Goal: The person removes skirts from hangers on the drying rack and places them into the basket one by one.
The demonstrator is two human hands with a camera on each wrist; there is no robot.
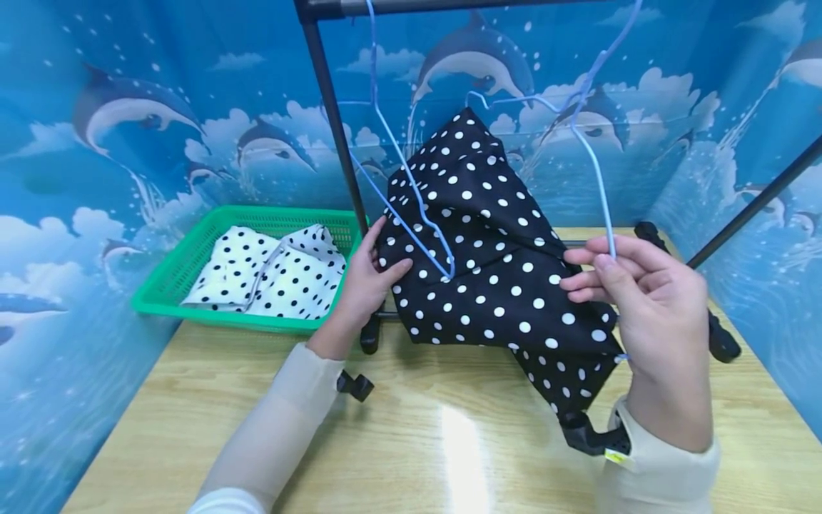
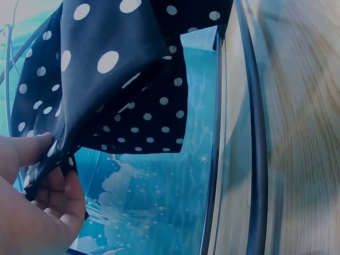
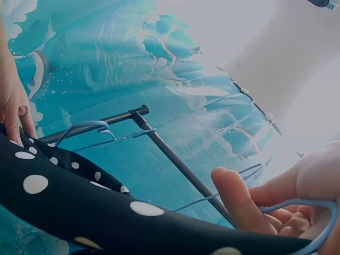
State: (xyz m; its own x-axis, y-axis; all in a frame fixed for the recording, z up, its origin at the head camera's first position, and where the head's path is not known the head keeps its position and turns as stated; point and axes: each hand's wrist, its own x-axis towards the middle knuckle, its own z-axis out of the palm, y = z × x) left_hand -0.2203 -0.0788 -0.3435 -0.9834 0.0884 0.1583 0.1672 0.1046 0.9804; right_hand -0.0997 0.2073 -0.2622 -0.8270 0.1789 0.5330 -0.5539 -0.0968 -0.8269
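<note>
A black cloth with white dots (image 1: 488, 243) hangs in folds below the rack. My left hand (image 1: 375, 275) pinches its left edge between thumb and fingers; in the left wrist view the cloth bunches in that hand (image 2: 45, 196). With thumb and fingers my right hand (image 1: 661, 314) grips the near arm of a light blue hanger (image 1: 597, 178). The cloth's top corner is by this hanger's far end, and its lower right corner is by the right hand. A second blue hanger (image 1: 398, 150) hangs in front of the cloth, close to the left hand.
A black rack (image 1: 330, 107) stands on the wooden table (image 1: 411, 442), its top bar (image 1: 437, 6) above the hands. To the left, a green basket (image 1: 148, 300) holds folded white cloth with black dots (image 1: 270, 275). A blue dolphin-print curtain (image 1: 257, 93) surrounds the table.
</note>
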